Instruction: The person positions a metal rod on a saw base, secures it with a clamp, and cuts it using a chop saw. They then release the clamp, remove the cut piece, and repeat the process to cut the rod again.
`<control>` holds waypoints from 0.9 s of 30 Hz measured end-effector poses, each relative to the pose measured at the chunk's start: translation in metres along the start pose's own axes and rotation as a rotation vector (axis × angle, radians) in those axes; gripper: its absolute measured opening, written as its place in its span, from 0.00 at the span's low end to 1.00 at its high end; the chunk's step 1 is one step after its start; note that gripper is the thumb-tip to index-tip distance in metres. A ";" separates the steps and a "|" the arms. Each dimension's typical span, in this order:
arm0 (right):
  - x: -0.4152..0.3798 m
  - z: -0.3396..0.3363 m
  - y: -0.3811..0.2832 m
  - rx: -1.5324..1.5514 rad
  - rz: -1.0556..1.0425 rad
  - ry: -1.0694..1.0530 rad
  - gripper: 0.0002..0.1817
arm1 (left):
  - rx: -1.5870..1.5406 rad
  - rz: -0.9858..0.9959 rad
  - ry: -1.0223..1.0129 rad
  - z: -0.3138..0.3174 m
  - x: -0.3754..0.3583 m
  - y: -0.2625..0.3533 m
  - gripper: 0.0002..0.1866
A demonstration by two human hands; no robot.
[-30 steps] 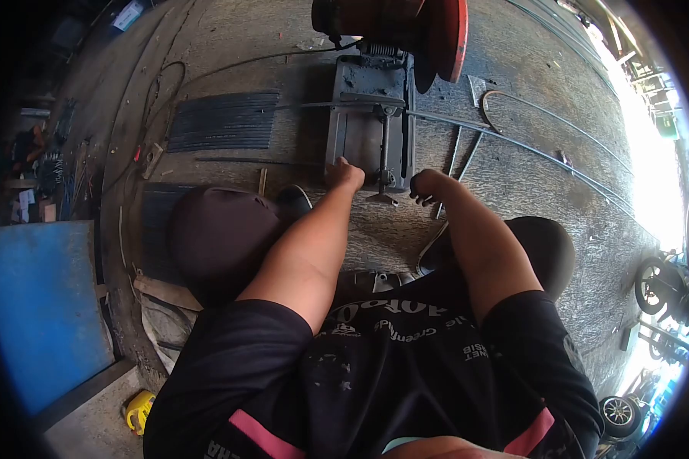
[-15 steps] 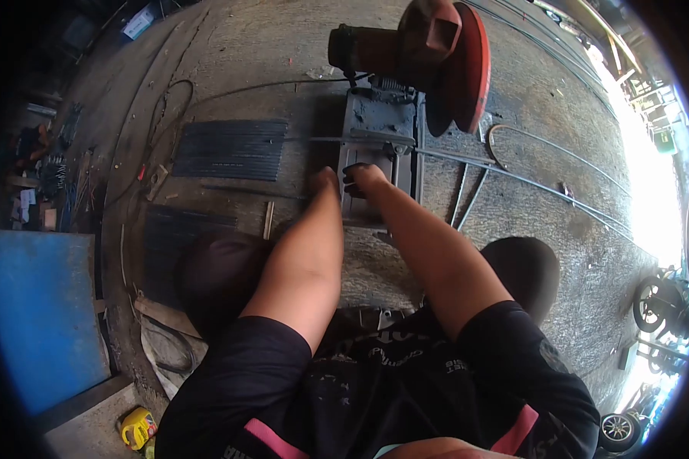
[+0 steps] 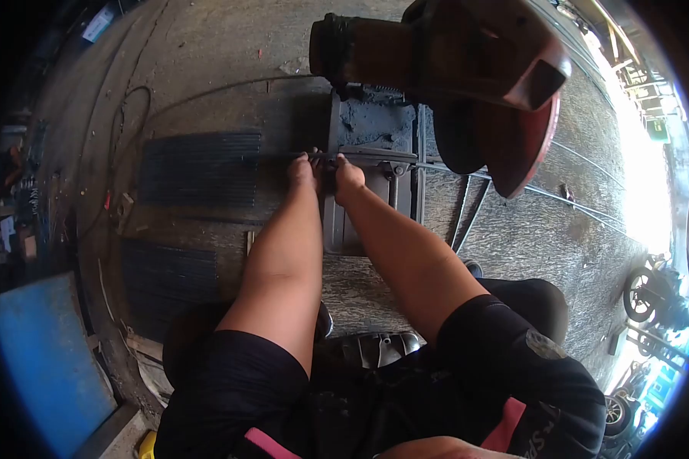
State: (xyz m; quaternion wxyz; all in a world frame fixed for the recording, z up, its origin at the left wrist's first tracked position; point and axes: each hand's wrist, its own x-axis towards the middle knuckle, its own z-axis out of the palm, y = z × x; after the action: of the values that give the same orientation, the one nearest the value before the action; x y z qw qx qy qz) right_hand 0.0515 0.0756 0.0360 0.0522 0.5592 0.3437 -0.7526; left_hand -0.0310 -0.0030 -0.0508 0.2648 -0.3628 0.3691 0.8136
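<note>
My left hand (image 3: 303, 171) is closed around a thin metal rod (image 3: 283, 156) at the left side of a cut-off saw's base. Close beside it, my right hand (image 3: 349, 179) grips the same rod over the base's left edge. Rods run across the saw base (image 3: 371, 229) through its clamp area and out to the right. Above and to the right hangs the raised head of the cut-off saw (image 3: 467, 61), with its red guard (image 3: 530, 153). Fingertips of both hands are partly hidden by shadow.
Dark cut rods lie in two rows, an upper bundle (image 3: 199, 168) and a lower bundle (image 3: 168, 275), on the concrete floor. A cable (image 3: 230, 86) trails left of the saw. A blue panel (image 3: 50, 359) stands at lower left. Motorcycle wheels (image 3: 640, 294) are at far right.
Both hands have risen from the lower part of the base to the rod and closed on it. My view has shifted, so the saw head looks larger and farther right.
</note>
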 end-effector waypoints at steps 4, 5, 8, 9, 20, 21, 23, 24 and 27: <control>0.001 0.000 -0.008 -0.920 -0.304 -0.026 0.35 | -0.068 0.221 0.049 0.002 -0.022 0.001 0.12; 0.001 0.005 -0.006 -1.286 -0.446 -0.070 0.35 | -0.060 0.235 0.048 0.003 -0.027 0.007 0.12; -0.011 0.023 -0.003 -0.307 -0.187 -0.098 0.33 | -0.084 0.307 0.037 0.008 -0.052 0.034 0.14; -0.025 0.027 -0.010 -0.299 -0.202 -0.113 0.33 | 0.035 0.372 0.056 0.013 -0.069 0.045 0.14; -0.172 0.019 -0.045 -1.049 -1.289 0.112 0.22 | 0.253 0.862 -0.354 0.068 -0.228 0.089 0.09; -0.181 0.016 -0.053 -0.992 -1.260 -0.061 0.22 | 0.309 0.912 -0.414 0.072 -0.247 0.088 0.09; -0.198 0.003 -0.053 -0.902 -1.335 -0.167 0.20 | 0.196 0.863 -0.554 0.082 -0.276 0.086 0.09; -0.203 -0.002 -0.053 -0.793 -1.293 -0.243 0.22 | 0.240 0.877 -0.553 0.087 -0.298 0.085 0.09; -0.254 -0.026 -0.056 -0.646 -1.243 -0.350 0.25 | 0.368 0.866 -0.590 0.095 -0.353 0.082 0.09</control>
State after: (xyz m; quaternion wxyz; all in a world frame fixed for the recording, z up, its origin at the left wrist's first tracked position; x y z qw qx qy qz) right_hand 0.1399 0.0552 0.2808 -0.1687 0.0882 0.7904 -0.5823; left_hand 0.0848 -0.0332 0.3041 0.0575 0.1174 0.5309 0.8373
